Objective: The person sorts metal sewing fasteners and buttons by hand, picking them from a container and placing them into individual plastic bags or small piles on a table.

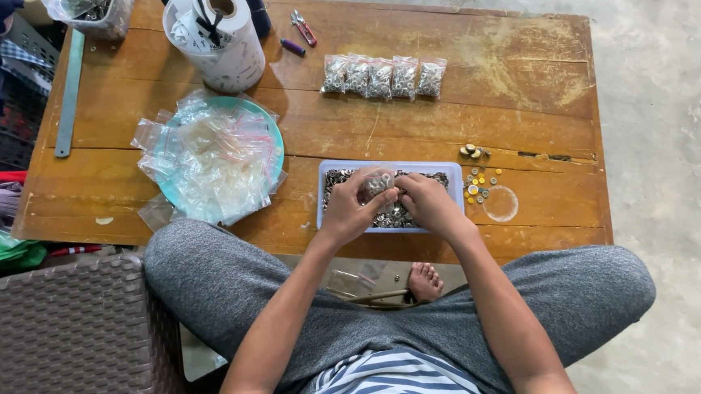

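Your left hand (350, 209) and right hand (428, 204) are both pinching a small clear bag (377, 184), hovering directly above the tray (453, 171) of metal rings.

The left hand (351, 209) and right hand (430, 204) hide the middle of the tray (453, 170); its small metal pieces (337, 179) are too small to tell.

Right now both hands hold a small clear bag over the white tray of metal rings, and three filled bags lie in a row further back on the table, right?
Not quite: the head view shows five filled bags in that row, not three. The rest holds: both hands, left hand and right hand, hold the small clear bag over the white tray.
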